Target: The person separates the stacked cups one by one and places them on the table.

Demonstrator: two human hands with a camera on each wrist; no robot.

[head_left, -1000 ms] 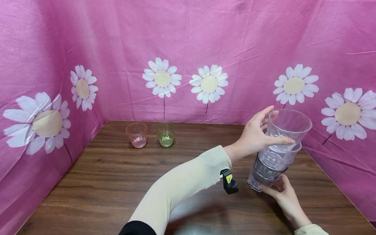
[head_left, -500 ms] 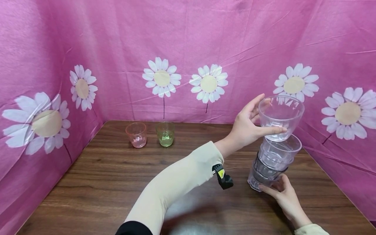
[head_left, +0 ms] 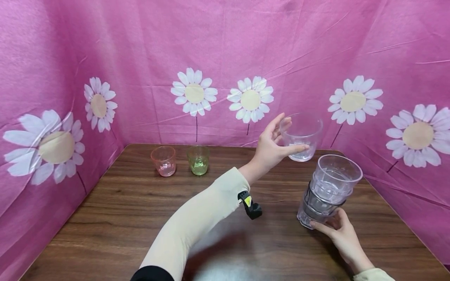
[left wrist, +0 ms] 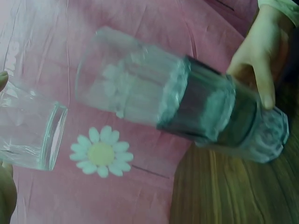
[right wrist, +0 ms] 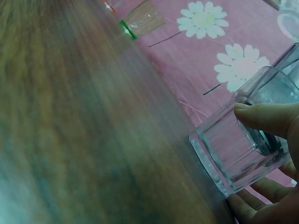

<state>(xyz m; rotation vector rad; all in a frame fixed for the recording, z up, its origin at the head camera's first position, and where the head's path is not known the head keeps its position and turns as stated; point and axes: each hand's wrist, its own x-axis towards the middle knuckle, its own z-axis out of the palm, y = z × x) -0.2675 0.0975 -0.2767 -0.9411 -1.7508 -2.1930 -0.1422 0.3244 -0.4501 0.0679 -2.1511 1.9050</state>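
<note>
My left hand [head_left: 271, 145] grips a clear cup [head_left: 303, 134] between thumb and fingers, holding it in the air above the table's back part. In the left wrist view that clear cup [left wrist: 30, 128] is apart from the stack. A nested stack of cups [head_left: 327, 191], clear ones with a dark grey one [left wrist: 198, 100] among them, stands at the right of the table. Low on the stack, near its base, my right hand [head_left: 341, 238] holds it with thumb and fingers around the bottom cup [right wrist: 233, 149].
Toward the back left of the wooden table [head_left: 140, 226] stand a pink cup [head_left: 165, 164] and a green cup [head_left: 198, 162], side by side and apart. A pink cloth [head_left: 218, 47] printed with daisies encloses the back and both sides.
My left hand has lifted the top clear cup off the stack and carried it to the left. The right hand and the rest of the stack have stayed in place.
</note>
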